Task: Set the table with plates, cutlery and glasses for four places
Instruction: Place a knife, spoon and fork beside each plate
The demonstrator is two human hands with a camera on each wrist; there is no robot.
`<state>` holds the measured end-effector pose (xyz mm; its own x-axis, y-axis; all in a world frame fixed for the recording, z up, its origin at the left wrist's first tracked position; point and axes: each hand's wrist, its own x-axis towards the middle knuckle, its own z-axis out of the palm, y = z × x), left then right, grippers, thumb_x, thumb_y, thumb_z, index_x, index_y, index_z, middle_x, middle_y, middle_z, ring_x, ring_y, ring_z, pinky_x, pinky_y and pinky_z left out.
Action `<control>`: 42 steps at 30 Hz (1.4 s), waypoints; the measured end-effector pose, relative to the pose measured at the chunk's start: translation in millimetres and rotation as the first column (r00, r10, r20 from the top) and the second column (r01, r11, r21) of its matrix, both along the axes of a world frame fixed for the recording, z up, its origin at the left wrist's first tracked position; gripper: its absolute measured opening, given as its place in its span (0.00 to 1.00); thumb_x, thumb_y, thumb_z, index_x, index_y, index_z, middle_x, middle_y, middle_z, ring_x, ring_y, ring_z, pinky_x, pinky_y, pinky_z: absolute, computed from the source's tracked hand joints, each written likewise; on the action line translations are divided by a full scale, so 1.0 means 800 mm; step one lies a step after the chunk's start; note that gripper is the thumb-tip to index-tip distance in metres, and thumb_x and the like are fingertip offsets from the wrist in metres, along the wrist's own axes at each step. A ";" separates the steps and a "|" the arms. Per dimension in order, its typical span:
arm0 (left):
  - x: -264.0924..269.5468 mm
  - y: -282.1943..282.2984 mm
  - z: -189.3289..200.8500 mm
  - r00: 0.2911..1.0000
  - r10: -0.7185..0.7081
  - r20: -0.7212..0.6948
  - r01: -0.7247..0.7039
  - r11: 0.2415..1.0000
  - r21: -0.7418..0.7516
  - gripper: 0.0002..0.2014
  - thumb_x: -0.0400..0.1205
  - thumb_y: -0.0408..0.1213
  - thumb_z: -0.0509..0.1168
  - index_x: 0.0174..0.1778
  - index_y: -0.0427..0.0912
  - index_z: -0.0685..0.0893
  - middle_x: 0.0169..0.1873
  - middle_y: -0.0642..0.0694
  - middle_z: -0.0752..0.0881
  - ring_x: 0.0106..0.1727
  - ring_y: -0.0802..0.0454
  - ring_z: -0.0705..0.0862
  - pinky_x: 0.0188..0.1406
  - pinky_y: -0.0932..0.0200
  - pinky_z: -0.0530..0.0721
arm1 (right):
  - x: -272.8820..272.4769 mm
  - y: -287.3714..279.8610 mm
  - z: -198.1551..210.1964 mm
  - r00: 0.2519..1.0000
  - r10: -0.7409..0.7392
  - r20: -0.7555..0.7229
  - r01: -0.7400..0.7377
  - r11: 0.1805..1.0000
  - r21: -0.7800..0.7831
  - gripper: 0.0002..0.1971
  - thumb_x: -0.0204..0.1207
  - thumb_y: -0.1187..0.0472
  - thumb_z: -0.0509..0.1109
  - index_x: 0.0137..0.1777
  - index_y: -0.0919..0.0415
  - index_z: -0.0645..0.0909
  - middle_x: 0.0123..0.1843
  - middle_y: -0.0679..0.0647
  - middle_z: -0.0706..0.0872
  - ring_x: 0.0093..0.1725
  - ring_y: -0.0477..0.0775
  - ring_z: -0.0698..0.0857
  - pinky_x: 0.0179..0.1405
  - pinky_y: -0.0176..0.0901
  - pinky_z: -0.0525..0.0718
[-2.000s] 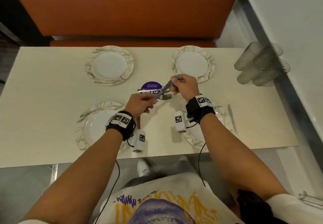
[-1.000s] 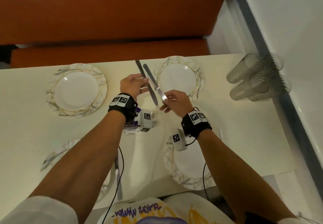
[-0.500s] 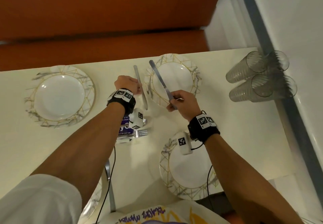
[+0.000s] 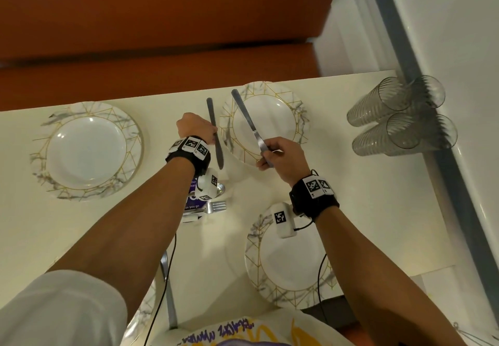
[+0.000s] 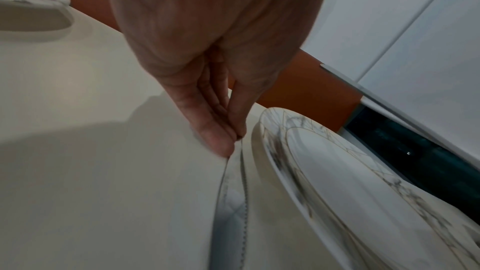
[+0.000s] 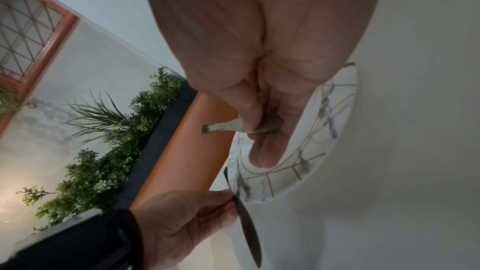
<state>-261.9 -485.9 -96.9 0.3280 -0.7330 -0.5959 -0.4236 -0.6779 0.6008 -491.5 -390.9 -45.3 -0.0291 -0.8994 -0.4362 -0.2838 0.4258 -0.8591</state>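
Observation:
My left hand (image 4: 197, 129) pinches a table knife (image 4: 213, 129) that lies along the left rim of the far right plate (image 4: 294, 118), low at the table top. In the left wrist view the fingertips (image 5: 223, 145) pinch this knife (image 5: 233, 202) beside the plate (image 5: 337, 171). My right hand (image 4: 280, 153) grips a second knife (image 4: 247, 118) by its handle, slanted above the same plate. In the right wrist view the handle end (image 6: 221, 128) sticks out of my right hand (image 6: 262, 130). The left hand (image 6: 187, 219) with its knife (image 6: 246, 231) shows below.
A far left plate (image 4: 86, 151) and a near right plate (image 4: 289, 264) sit on the cream table (image 4: 378, 210). A fork (image 4: 216, 206) and spoon (image 4: 221, 189) lie on a purple card (image 4: 192, 203). Another knife (image 4: 168, 291) lies near the front edge. Clear glasses (image 4: 399, 118) lie stacked at the right.
Both hands have carried their knives from the table's middle toward the far right plate. The left knife has come down beside the plate's left rim; the right knife now hangs over the plate.

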 end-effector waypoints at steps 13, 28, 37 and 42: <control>0.002 0.011 0.004 1.000 -0.024 -0.017 0.023 0.997 -0.073 0.02 0.79 0.32 0.75 0.42 0.37 0.91 0.41 0.39 0.94 0.42 0.45 0.94 0.45 0.47 0.95 | -0.001 0.003 -0.001 1.000 0.007 0.004 -0.007 1.000 -0.002 0.09 0.80 0.74 0.67 0.56 0.70 0.84 0.41 0.65 0.90 0.36 0.65 0.93 0.43 0.65 0.92; 0.083 0.110 0.085 0.992 -0.069 -0.106 0.021 0.916 -0.400 0.10 0.90 0.41 0.63 0.57 0.44 0.89 0.43 0.50 0.93 0.36 0.58 0.91 0.38 0.57 0.91 | 0.159 0.014 0.015 0.987 0.161 0.004 -0.160 0.985 -0.069 0.12 0.76 0.66 0.76 0.58 0.64 0.86 0.45 0.58 0.92 0.35 0.51 0.87 0.32 0.44 0.84; 0.238 0.183 0.104 0.972 0.012 -0.234 -0.115 0.895 -0.430 0.10 0.83 0.32 0.74 0.60 0.38 0.89 0.44 0.43 0.93 0.37 0.54 0.91 0.36 0.61 0.90 | 0.333 0.072 0.027 0.979 0.195 0.062 -0.189 0.977 -0.096 0.11 0.74 0.67 0.78 0.56 0.62 0.86 0.44 0.57 0.91 0.31 0.49 0.87 0.30 0.46 0.88; 0.339 0.208 0.104 0.957 0.039 -0.288 -0.157 0.904 -0.398 0.08 0.83 0.29 0.73 0.57 0.34 0.90 0.41 0.38 0.93 0.35 0.49 0.91 0.38 0.53 0.91 | 0.420 0.108 0.029 0.975 0.218 0.038 -0.215 0.973 -0.079 0.09 0.77 0.63 0.77 0.57 0.59 0.88 0.46 0.58 0.91 0.33 0.52 0.88 0.31 0.42 0.85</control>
<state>8.9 -319.7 -13.9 0.2824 -0.9036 -0.3220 -0.1518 -0.3735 0.9151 -155.2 -304.3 -22.4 0.1883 -0.9120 -0.3644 -0.3220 0.2932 -0.9002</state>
